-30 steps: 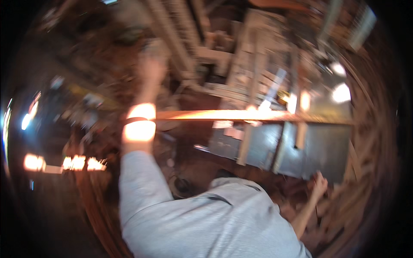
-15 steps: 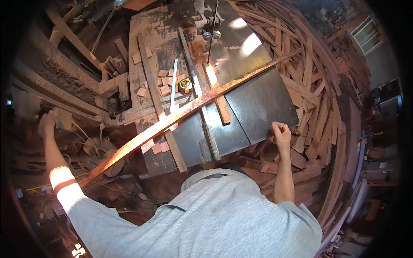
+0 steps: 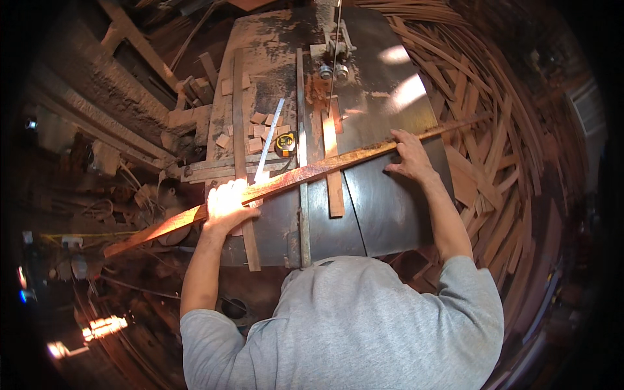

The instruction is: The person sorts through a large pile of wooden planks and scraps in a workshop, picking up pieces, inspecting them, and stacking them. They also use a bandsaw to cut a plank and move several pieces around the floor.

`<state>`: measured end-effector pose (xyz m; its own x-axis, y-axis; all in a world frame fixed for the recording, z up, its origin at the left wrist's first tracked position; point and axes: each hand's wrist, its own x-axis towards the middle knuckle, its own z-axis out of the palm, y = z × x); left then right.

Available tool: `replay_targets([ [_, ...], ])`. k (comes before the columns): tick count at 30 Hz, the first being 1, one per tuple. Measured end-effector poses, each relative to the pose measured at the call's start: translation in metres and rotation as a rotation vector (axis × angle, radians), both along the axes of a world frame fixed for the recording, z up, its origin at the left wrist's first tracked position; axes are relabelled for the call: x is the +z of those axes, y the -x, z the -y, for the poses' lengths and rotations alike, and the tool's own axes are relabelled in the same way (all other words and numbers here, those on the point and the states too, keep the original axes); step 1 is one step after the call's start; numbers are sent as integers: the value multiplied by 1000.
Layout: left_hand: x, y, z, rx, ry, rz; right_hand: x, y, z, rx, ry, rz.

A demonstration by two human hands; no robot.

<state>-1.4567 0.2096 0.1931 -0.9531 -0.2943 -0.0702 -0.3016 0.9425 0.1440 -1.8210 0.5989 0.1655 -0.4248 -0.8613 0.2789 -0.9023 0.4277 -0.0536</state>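
A long reddish wooden strip (image 3: 305,174) lies slantwise across the dark metal saw table (image 3: 383,201). My left hand (image 3: 227,203) grips the strip near its left part, in bright sunlight. My right hand (image 3: 408,155) presses on the strip near its right part, fingers curled over its far edge. The thin saw blade (image 3: 335,52) stands upright at the far side of the table, beyond the strip. A shorter wooden slat (image 3: 333,162) lies under the strip, running toward me.
A yellow tape measure (image 3: 285,143), a metal ruler (image 3: 269,138) and small wood blocks (image 3: 260,127) lie on the table's left part. Heaps of thin wood offcuts (image 3: 500,149) fill the floor at right. Timber scraps (image 3: 136,110) pile up at left.
The view has swung down over the saw table. My left hand came in from far left to grip the strip; my right hand moved up onto the strip's right part.
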Motion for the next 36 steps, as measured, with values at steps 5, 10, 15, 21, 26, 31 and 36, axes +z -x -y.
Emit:
replay_targets([
  [5, 17, 22, 14, 172, -162, 171, 5, 65, 52, -88, -476, 358],
  [10, 21, 41, 58, 334, -355, 304, 10, 92, 92, -2, -488, 380],
  [15, 0, 52, 63, 330, -71, 212, -13, 101, 109, -5, -293, 119],
  [21, -7, 62, 74, 256, -9, 24, -29, 122, 122, 1, -315, 151],
  [26, 0, 73, 91, 180, 21, -4, -29, 133, 136, -10, -346, 184],
  [31, -3, 83, 99, 141, 67, -94, -26, 142, 147, -60, -432, 148],
  [36, -9, 89, 106, 139, 79, -114, -25, 149, 153, -87, -426, 206],
])
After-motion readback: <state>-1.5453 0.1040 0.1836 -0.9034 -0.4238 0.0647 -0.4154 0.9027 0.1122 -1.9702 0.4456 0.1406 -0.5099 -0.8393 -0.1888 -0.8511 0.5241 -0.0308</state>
